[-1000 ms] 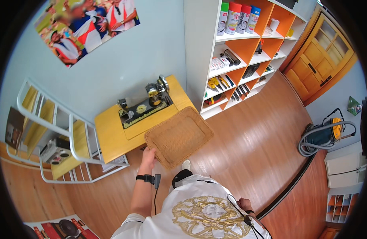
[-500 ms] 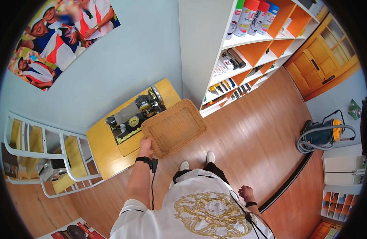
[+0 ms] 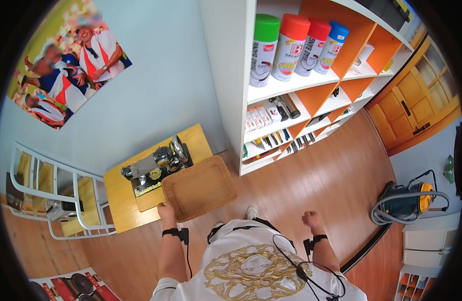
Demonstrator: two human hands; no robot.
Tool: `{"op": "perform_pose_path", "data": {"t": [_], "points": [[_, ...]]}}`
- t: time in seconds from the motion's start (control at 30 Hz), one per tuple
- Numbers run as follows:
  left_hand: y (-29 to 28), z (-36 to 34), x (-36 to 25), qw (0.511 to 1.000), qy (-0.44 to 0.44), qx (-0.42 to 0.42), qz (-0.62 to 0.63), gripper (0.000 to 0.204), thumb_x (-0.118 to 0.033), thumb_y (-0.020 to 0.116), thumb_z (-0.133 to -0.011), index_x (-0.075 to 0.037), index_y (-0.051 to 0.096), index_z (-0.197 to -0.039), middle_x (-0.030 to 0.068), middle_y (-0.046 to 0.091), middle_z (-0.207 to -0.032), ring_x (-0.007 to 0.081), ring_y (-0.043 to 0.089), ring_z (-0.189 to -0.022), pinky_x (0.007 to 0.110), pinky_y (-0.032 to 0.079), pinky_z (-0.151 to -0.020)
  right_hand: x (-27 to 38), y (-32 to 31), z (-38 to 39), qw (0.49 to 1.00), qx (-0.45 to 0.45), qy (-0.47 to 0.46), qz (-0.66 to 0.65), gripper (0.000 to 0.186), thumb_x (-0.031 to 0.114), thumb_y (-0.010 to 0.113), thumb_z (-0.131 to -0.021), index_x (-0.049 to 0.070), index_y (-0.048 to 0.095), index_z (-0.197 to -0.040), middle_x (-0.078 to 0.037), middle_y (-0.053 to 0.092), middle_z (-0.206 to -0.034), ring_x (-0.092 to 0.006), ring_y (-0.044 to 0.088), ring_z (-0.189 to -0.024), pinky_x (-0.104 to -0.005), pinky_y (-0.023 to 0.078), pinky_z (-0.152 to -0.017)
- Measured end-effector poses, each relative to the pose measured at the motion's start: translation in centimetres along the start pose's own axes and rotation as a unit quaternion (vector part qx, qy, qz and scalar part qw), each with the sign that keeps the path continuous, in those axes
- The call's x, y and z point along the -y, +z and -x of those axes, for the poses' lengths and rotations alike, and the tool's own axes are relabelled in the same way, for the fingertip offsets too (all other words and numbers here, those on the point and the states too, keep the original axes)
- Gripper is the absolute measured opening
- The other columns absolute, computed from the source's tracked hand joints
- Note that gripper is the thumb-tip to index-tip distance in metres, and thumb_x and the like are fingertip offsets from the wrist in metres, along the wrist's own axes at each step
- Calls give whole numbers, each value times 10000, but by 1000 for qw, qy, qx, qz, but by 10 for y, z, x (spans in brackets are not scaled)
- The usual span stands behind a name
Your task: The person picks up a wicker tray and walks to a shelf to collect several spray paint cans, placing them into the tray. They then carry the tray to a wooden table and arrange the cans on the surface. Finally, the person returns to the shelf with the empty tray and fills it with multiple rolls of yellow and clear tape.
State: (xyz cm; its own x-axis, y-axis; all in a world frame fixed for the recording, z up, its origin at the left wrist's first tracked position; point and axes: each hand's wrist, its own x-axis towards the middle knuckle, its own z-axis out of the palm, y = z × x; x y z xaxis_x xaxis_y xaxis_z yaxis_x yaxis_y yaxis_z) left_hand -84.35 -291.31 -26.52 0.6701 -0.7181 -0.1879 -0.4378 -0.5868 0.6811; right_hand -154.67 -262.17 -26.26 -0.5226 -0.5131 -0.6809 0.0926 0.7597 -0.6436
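Note:
An empty rectangular brown wicker basket is held out in front of me, tilted, over the floor and the near corner of a wooden table. My left hand is closed on its near left edge, with the thumb side on the rim; the fingers under it are hidden. My right hand hangs in the air to the right, apart from everything, its fingers loosely bent with nothing visible in them. Behind the basket a black sewing machine with gold decoration sits on the wooden table.
To the right of the table stands a white shelf unit with orange dividers, holding spray cans, boxes and hand tools. A white metal rack is at the left. A vacuum cleaner with a grey hose stands on the wooden floor at the right.
The basket and my left hand have shifted left and lower in view. My right hand has risen and come forward. The view has turned, so the shelf unit looks nearer.

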Motion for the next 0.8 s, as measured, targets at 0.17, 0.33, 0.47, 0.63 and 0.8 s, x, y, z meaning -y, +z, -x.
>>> {"op": "perform_pose_path", "data": {"t": [0.17,0.33,0.47,0.63,0.8], "points": [[-38,83,-53,998,-17,-22,50,479,-161,733,-964,77,617,-1363,233,715,-1279,345,687,-1197,430,536,-1048,187,24,-22,970,4,-241,33,352,275,647,-1089,-58,725,-1172,-140,788,-926,-187,733,-786,-338,583,-703],[-65,153,-79,985,-62,-31,159,378,-87,682,-990,45,625,-1340,145,700,-1259,264,669,-1145,396,532,-1006,407,70,77,872,-40,-486,47,289,182,689,-1067,-48,705,-1240,-175,773,-999,-241,752,-923,-370,585,-822],[-69,163,-45,970,-76,-63,222,317,-48,654,-997,33,634,-1303,115,690,-1231,232,654,-1102,372,526,-969,503,101,133,764,-89,-639,-30,430,117,748,-1004,-41,616,-1382,-221,710,-1274,-355,717,-1162,-432,574,-985],[-63,162,-39,959,-105,-44,261,315,-68,645,-996,28,641,-1296,101,693,-1224,207,653,-1061,353,537,-912,566,131,150,722,-157,-673,-14,629,231,783,-985,-104,516,-1447,-306,633,-1376,-445,635,-1278,-501,517,-1077],[-81,160,-25,953,-92,-64,283,293,-92,630,-1004,9,656,-1278,82,694,-1188,176,652,-1004,324,549,-820,580,164,148,743,-220,-631,16,801,325,820,-945,-136,459,-1492,-345,611,-1397,-484,595,-1320,-534,493,-1103]]}}
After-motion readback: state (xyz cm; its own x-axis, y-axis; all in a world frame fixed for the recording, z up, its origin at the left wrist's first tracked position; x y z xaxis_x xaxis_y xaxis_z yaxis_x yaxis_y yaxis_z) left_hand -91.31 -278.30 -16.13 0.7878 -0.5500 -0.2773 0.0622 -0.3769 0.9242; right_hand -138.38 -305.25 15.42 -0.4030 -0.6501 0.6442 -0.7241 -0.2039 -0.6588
